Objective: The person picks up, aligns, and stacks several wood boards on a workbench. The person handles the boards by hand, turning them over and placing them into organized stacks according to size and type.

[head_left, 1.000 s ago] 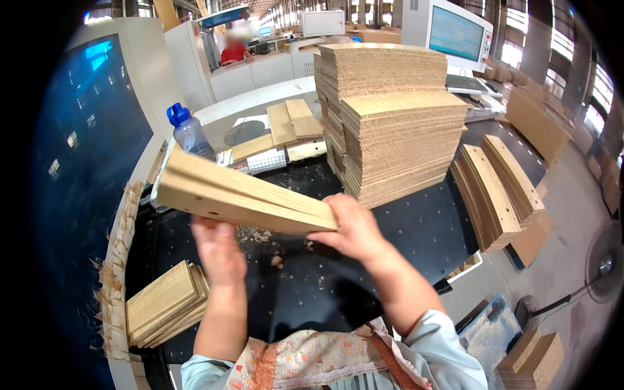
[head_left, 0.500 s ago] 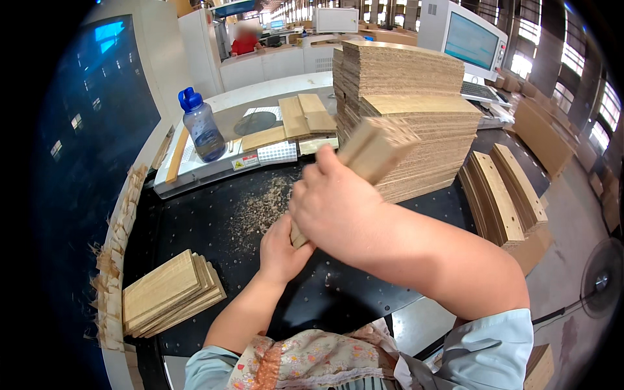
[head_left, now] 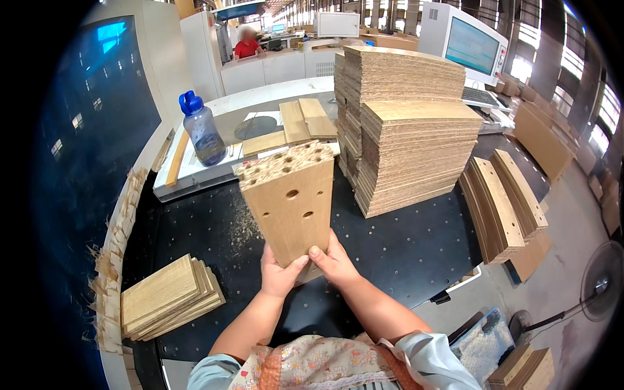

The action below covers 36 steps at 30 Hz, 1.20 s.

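Note:
A stack of drilled wood-grain boards [head_left: 292,218] stands tilted upright between my hands over the black table [head_left: 396,260]. Round holes show in its broad face and along its rough chipboard end. My left hand [head_left: 279,272] grips the lower left edge of the stack. On the lower right edge, my right hand [head_left: 333,261] is closed, its thumb pressed on the front face close to the left thumb. The fingers behind the boards are hidden. Sawdust [head_left: 244,227] lies on the table just left of the boards.
Tall piles of chipboard panels [head_left: 416,149] stand right of centre. Several loose boards [head_left: 170,296] lie at the near left. Drilled boards [head_left: 497,201] sit at the right edge. A blue-capped bottle [head_left: 205,130] stands on the white ledge behind. At the right are a monitor [head_left: 469,44] and a fan [head_left: 599,281].
The boards have turned from a slant to upright, with their broad face toward me. My right hand has moved from their upper part down to the lower right edge.

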Motion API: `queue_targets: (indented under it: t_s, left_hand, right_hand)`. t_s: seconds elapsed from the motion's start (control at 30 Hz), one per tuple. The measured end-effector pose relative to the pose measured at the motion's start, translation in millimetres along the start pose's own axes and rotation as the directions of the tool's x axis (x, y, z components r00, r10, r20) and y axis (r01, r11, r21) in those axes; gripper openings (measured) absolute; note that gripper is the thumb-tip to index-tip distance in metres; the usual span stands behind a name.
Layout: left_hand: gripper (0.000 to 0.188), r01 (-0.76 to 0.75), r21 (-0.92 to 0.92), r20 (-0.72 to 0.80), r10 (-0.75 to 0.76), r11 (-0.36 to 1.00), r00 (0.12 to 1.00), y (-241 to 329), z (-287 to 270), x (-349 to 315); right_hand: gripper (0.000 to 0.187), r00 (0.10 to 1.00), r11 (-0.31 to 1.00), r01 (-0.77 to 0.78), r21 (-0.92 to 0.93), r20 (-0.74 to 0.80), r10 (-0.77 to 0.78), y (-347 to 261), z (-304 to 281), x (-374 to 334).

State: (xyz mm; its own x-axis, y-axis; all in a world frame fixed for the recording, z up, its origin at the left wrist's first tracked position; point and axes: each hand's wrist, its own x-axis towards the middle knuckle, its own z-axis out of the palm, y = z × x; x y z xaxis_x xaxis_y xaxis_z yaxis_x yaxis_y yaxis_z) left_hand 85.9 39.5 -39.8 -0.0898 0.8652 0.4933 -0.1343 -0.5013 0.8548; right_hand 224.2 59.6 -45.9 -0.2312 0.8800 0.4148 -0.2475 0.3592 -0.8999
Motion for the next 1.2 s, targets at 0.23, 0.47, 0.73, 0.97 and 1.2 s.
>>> queue_targets:
  t_s: [0.23,0.47,0.73,0.97,1.2]
  left_hand:
    - [0.054,0.014,-0.077,-0.025,-0.016,0.997,1.0,14,-7,-3]
    - [0.068,0.061,-0.072,-0.028,-0.063,0.996,0.998,-1,-17,-11]
    - [0.066,0.006,-0.299,-0.196,-0.067,0.954,0.978,18,7,1]
    - [0.063,-0.032,-0.282,-0.302,-0.057,0.959,0.952,36,22,4]
    - [0.06,0.011,-0.271,-0.33,-0.104,0.962,0.938,33,36,1]
  right_hand:
    - [0.08,0.996,0.999,-0.037,-0.02,0.077,0.038,-17,6,-2]
    - [0.081,0.994,0.999,-0.041,-0.003,0.105,0.041,-7,8,-11]
    - [0.107,0.986,0.723,0.152,-0.674,0.057,-0.154,-6,0,-38]
    - [0.121,0.998,0.51,-0.068,-0.858,-0.064,0.027,-33,20,-29]
    - [0.12,0.976,0.519,0.052,-0.853,-0.068,-0.208,-18,22,-36]
